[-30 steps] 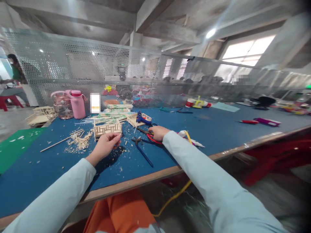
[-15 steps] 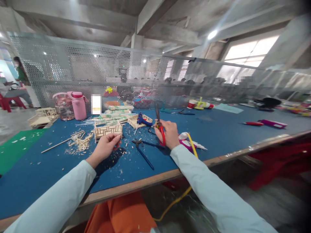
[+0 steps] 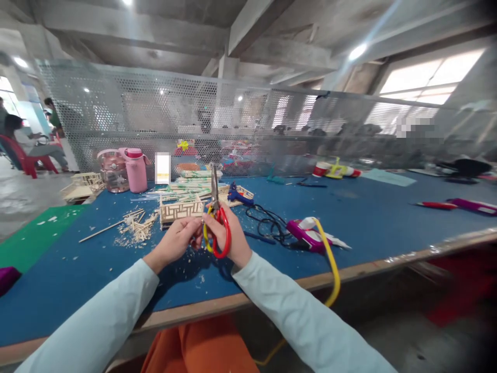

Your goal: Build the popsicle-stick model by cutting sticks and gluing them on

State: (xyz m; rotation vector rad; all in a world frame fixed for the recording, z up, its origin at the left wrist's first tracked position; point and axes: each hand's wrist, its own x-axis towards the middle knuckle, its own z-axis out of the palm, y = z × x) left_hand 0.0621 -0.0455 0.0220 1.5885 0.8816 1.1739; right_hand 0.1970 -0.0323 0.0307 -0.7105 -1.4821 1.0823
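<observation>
My right hand (image 3: pixel 231 233) is closed around a pair of scissors (image 3: pixel 221 234) with red and yellow handles, blades pointing up and away. Just left of it, my left hand (image 3: pixel 176 239) is pinched, its fingertips close to the right fingers; what it holds is too small to make out. Behind my left hand stands a small wooden lattice model (image 3: pixel 180 208). A heap of short wooden stick pieces (image 3: pixel 137 228) lies to the left. Beyond my right hand a blue glue gun (image 3: pixel 239 194) rests against another wooden piece. Dark-handled pliers (image 3: pixel 260 238) are mostly hidden behind my right hand.
A purple and white glue gun (image 3: pixel 310 235) with a yellow cord lies to the right, black cable beside it. A pink bottle (image 3: pixel 135 173) and a clear jug (image 3: pixel 113 173) stand at the back left, before a perforated metal screen (image 3: pixel 155 114). Bundled sticks (image 3: pixel 186 186) lie behind.
My right hand has brought the scissors leftward, close to my left hand, and now covers most of the pliers. My left hand stays pinched near the lattice model. The view has turned slightly.
</observation>
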